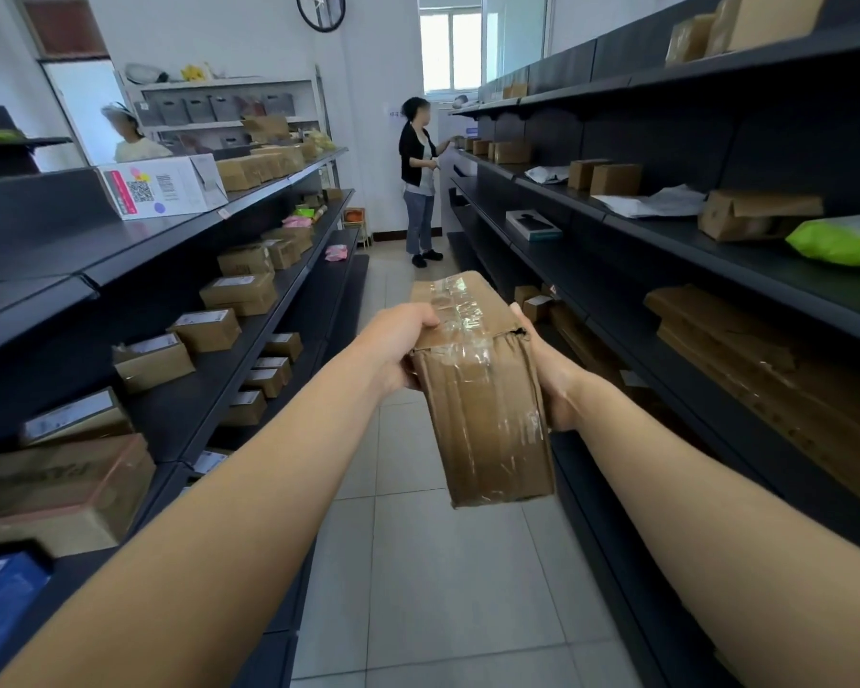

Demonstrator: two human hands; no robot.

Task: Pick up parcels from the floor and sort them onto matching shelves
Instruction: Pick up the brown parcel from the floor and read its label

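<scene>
Two hands: both hold one parcel out in front of the person, above the aisle floor.
Parcel: a brown cardboard parcel wrapped in clear glossy tape, crumpled and a little torn at its upper right edge; it is lifted clear of the tiled floor and tilted, its far end higher than its near end.
Left hand: the left hand grips the parcel's left side near the far end, thumb lying over the top face, fingers tucked underneath.
Right hand: the right hand is clasped against the parcel's right side, palm on the cardboard, fingertips mostly hidden behind the box.
Left shelving: a dark shelf unit runs along the aisle, its tiers carrying many small brown boxes with white labels; a white box with a pink label and a QR code stands on an upper tier.
Right shelving: a second dark shelf unit holds fewer items, among them a green soft bag and flat cardboard packs one tier lower.
Far end: a person in a dark cardigan stands at the end of the aisle, reaching toward the right shelving; another person shows behind the left shelves.
</scene>
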